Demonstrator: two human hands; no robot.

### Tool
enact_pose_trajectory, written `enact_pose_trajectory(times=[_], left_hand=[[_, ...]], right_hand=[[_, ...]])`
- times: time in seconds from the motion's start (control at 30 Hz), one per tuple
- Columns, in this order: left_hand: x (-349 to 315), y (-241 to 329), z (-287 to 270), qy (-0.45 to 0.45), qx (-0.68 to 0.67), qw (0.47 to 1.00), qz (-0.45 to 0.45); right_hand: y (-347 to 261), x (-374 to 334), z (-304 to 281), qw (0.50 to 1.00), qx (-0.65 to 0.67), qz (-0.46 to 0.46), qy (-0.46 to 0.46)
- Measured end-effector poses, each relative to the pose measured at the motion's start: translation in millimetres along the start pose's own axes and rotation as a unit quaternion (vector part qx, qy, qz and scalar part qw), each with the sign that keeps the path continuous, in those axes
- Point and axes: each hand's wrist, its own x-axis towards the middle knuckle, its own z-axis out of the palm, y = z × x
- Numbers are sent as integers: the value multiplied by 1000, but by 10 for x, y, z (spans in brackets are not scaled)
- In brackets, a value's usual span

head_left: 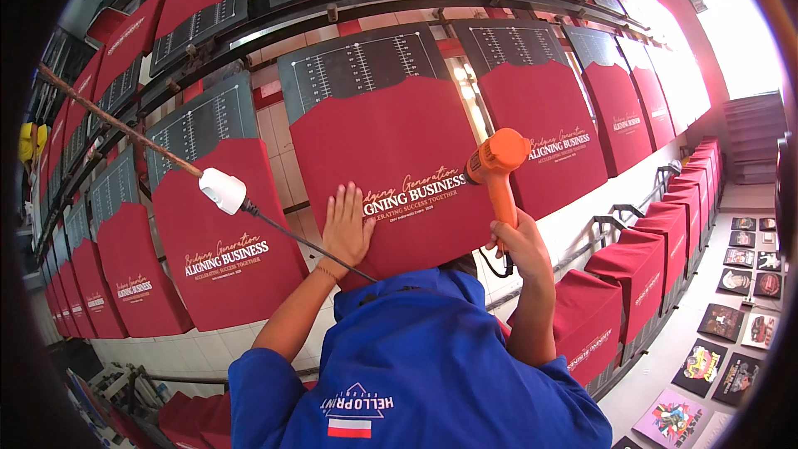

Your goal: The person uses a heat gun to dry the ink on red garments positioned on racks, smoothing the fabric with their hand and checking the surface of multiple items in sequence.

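A red T-shirt is stretched over a dark printing board marked with white scales, right in front of me. It bears white and gold lettering near its lower end. My left hand lies flat on the shirt, fingers together and straight, beside the left end of the lettering. My right hand is wrapped round the handle of an orange heat gun. Its dark nozzle points left, at the right end of the print, just above the cloth or touching it; I cannot tell which.
A white socket hangs on a brown cord at the left, with a black cable running from it across my left wrist. More shirted boards stand in rows on both sides and behind. Printed samples cover the floor at right.
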Motion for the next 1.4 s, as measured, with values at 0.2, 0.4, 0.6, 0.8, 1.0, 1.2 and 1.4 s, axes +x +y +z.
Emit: enact_pose_trajectory(times=[0.2, 0.4, 0.6, 0.8, 1.0, 1.2, 1.4], left_hand=[[806, -307, 128, 78, 55, 992, -86], [871, -131, 154, 58, 35, 994, -81], [338, 136, 142, 34, 20, 999, -14], [-303, 293, 96, -26, -25, 999, 13], [-292, 166, 89, 1, -26, 1000, -7], [-403, 225, 92, 4, -43, 999, -24], [-591, 247, 87, -1, -91, 995, -43]], right_hand=[[-21, -56, 2, 1000, -10, 13, -2], [-22, -71, -31, 999, 10, 26, -23], [-24, -64, 101, 998, 0, 31, -55], [-20, -109, 201, 998, -40, 35, -41], [-10, -211, 189, 992, -38, 64, -106], [12, -358, 265, 990, -67, 58, -106], [33, -336, 238, 991, -33, 78, -108]])
